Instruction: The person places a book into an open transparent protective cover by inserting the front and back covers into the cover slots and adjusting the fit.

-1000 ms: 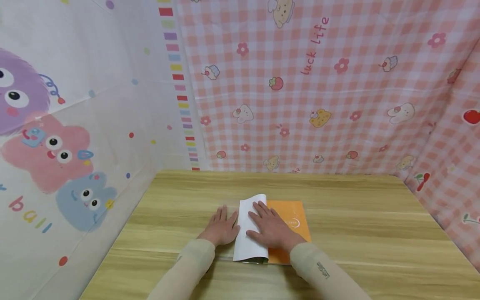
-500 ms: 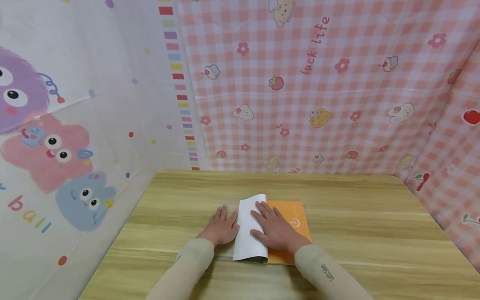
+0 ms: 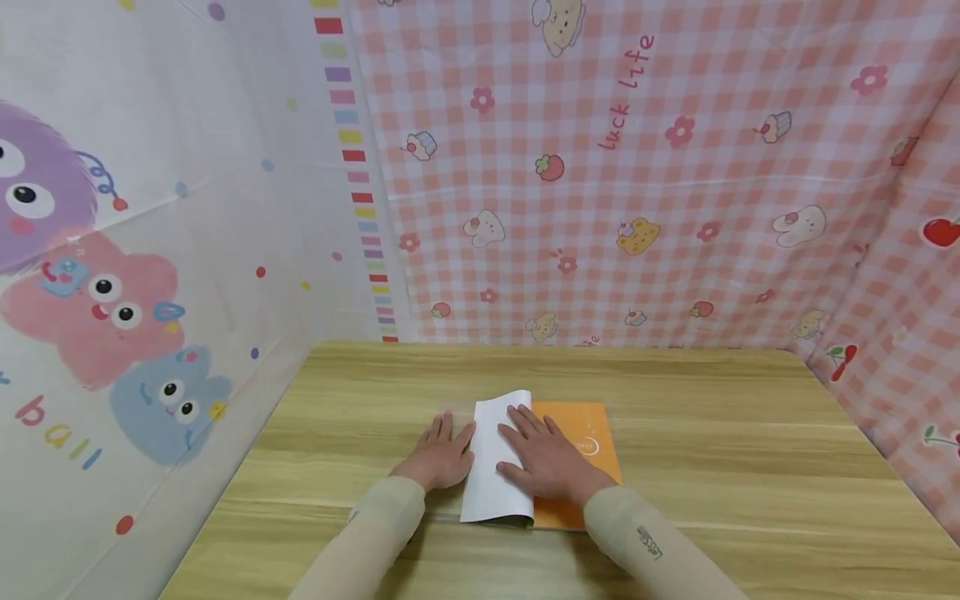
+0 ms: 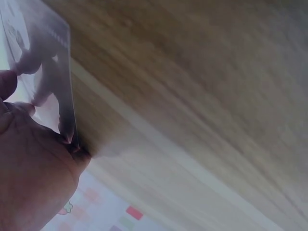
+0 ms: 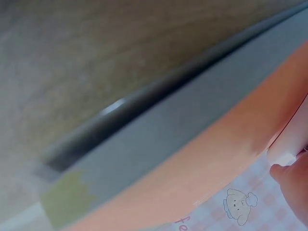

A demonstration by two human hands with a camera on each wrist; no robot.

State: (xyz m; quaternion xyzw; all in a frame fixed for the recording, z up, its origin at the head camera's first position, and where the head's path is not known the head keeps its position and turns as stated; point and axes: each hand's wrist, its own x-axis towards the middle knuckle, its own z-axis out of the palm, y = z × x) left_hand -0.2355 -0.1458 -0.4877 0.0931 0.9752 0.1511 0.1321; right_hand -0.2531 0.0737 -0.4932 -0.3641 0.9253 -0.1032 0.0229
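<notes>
An orange booklet lies on the wooden table, with a white page or flap folded over its left half. The flap's near edge bulges up a little, leaving a dark gap beneath. My right hand rests on the flap with straight, spread fingers, its wrist over the orange part. Just left of the flap, my left hand lies flat, thumb at the flap's edge. In the left wrist view a glossy clear sheet with reflections is by the left fingers. In the right wrist view the booklet's thick grey edge shows.
The wooden table surrounds the booklet. A pink checked cloth hangs behind it and on the right side. On the left hangs a white cloth with cartoon figures.
My right hand has slid a little to the right over the white flap, then slightly back. The left hand stays in nearly the same place. The view has shifted slightly.
</notes>
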